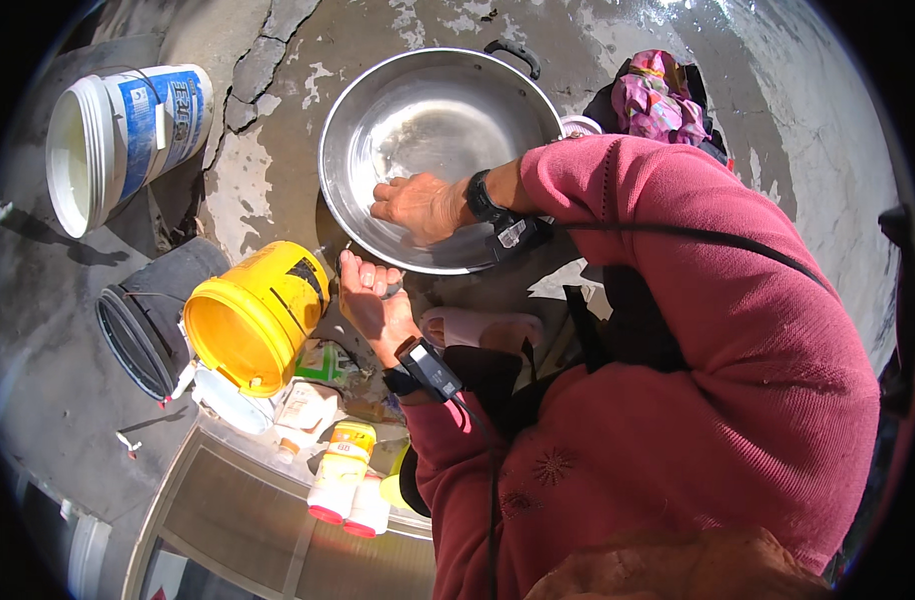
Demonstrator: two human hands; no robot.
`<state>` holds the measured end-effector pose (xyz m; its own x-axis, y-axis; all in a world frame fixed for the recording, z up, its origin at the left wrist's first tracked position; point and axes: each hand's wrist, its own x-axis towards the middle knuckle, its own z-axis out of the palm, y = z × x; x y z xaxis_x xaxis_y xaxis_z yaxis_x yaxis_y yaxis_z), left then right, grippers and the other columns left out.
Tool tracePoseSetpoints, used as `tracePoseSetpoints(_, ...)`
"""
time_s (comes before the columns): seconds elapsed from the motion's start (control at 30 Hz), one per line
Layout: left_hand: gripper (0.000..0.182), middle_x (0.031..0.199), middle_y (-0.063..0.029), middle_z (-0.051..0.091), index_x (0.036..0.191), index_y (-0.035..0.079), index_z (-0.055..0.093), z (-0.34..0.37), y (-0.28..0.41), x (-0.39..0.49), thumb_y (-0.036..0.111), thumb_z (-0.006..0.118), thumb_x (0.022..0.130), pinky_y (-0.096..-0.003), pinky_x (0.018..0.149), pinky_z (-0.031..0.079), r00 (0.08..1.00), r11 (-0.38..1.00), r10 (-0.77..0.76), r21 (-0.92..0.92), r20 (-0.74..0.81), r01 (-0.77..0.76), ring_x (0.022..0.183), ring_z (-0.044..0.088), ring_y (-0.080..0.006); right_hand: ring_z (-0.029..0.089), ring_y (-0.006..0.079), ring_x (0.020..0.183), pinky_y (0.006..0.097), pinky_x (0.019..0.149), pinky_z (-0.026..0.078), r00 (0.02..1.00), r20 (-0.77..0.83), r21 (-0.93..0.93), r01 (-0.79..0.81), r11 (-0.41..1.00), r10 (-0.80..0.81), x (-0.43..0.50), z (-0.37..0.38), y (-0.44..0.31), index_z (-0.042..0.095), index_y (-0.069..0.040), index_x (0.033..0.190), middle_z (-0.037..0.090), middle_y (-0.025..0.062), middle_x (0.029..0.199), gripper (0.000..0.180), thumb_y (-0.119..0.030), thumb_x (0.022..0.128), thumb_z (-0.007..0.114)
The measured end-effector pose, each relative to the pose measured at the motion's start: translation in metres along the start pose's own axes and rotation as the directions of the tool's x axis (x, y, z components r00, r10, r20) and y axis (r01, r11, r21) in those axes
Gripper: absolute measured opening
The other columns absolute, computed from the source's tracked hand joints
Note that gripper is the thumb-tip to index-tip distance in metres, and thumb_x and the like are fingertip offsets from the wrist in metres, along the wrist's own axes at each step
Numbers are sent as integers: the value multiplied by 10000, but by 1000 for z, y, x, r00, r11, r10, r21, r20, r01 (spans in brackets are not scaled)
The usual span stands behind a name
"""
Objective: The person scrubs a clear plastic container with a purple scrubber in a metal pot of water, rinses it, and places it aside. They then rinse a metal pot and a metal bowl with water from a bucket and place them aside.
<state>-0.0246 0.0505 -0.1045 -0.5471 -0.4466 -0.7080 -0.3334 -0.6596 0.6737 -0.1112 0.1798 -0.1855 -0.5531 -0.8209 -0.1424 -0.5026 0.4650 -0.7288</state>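
A large round metal basin with a black side handle stands on the ground before me. My right hand reaches down inside it, near the lower left of its inner surface; its fingers are bent and their tips are partly hidden, so any held item cannot be made out. Outside the basin's lower left rim, my left hand has its fingers curled around the basin's other black handle, of which only small parts show. The basin's inside looks wet and shiny.
A yellow bucket, a dark bucket and a white-and-blue bucket lie to the left. Plastic bottles stand below them by a framed panel. A pink patterned cloth bundle lies beyond the basin at right. The concrete is cracked.
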Motion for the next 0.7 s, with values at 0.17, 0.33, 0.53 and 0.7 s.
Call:
tracePoseSetpoints(0.17, 219, 565, 75, 322, 814, 132, 457, 0, -1, -2, 215, 568, 983, -232, 503, 314, 1000, 999, -21, -42, 10, 22, 454, 280, -58, 524, 298, 1129, 422, 865, 509, 968, 33, -189, 249, 950, -247, -4, 18, -1, 501, -163, 1357, 458, 107, 1332, 672, -294, 736, 722)
tracePoseSetpoints(0.33, 226, 564, 77, 317, 802, 134, 450, -1, 0, -2, 208, 544, 994, -237, 515, 329, 996, 999, -31, -41, 85, 34, 460, 286, -56, 531, 264, 1148, 397, 893, 476, 942, 96, -253, 334, 908, -320, -3, 23, 13, 562, -127, 1261, 444, 85, 1422, 592, -315, 726, 730)
tracePoseSetpoints(0.53, 237, 566, 81, 326, 790, 143, 446, 1, -3, -7, 211, 534, 1000, -233, 526, 349, 996, 999, -33, -38, 87, 36, 466, 304, -51, 558, 227, 1087, 400, 848, 470, 895, 133, -403, 441, 802, -425, 16, 20, 15, 593, -185, 1220, 530, -4, 1321, 511, -424, 776, 672)
tracePoseSetpoints(0.7, 237, 572, 82, 329, 792, 146, 448, 1, -5, -9, 217, 537, 1000, -230, 533, 356, 995, 1000, -10, -13, 101, 12, 476, 310, -47, 573, 224, 1052, 401, 845, 468, 893, 61, -381, 433, 817, -445, 20, 17, 16, 582, -185, 1202, 557, -17, 1233, 438, -369, 811, 649)
